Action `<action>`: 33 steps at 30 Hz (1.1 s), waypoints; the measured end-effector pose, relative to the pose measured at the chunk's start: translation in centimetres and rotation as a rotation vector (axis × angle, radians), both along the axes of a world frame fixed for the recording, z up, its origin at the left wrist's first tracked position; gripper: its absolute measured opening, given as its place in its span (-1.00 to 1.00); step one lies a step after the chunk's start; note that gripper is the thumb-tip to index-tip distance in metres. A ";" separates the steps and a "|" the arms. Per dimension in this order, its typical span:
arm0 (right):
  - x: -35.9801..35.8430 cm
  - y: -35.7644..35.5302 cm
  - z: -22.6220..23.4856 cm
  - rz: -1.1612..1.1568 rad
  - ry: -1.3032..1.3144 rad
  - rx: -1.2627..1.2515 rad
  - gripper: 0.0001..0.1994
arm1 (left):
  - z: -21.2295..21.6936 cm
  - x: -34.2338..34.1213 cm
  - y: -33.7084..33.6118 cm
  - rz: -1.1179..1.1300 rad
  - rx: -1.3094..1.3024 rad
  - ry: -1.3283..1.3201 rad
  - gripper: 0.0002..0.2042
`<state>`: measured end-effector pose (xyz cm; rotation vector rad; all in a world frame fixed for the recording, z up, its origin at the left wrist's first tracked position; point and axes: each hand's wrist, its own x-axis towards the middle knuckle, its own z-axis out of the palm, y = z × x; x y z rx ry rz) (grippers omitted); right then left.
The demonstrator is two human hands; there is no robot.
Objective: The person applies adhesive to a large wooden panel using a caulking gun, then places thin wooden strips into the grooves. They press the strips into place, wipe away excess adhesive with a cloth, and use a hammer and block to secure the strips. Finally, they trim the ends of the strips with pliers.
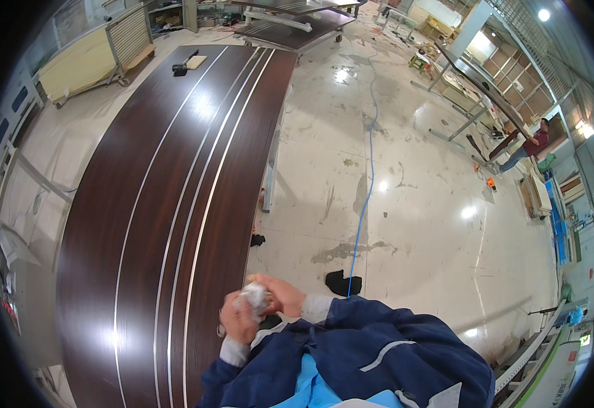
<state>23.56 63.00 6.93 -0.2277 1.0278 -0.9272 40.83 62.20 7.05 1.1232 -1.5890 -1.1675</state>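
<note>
My left hand [238, 319] and my right hand [282, 294] meet close in front of my body, beside the right edge of a long dark brown panel [147, 177]. Between them is a crumpled white wad [255, 295], perhaps cloth or paper; blur hides its exact kind. Fingers of both hands are closed around it. Several thin pale strips run lengthwise along the panel's glossy face. Near its far end lie a black tool [180, 70], too small to name, and a beige block [196, 62].
A blue hose [372, 163] runs along the worn pale floor [433, 224], past a black cloth-like thing [343, 283]. Another dark panel [297, 32] rests on a wheeled stand ahead. At right, a person [532, 146] stands by a tilted panel on a rack. A cart [86, 61] stands far left.
</note>
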 end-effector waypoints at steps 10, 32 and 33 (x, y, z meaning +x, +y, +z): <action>-25.3 -5.6 -3.8 -0.598 -0.140 -0.110 -0.85 | -1.8 -18.1 -26.4 -0.203 -0.380 -0.916 -0.09; -61.5 -51.7 -4.8 -0.300 0.329 -0.062 -0.77 | -6.6 -28.7 -48.5 0.203 0.132 -1.268 -0.01; -62.0 -54.1 -5.0 -0.267 0.389 -0.074 -0.73 | -6.5 -29.3 -48.6 0.250 0.092 -1.255 -0.01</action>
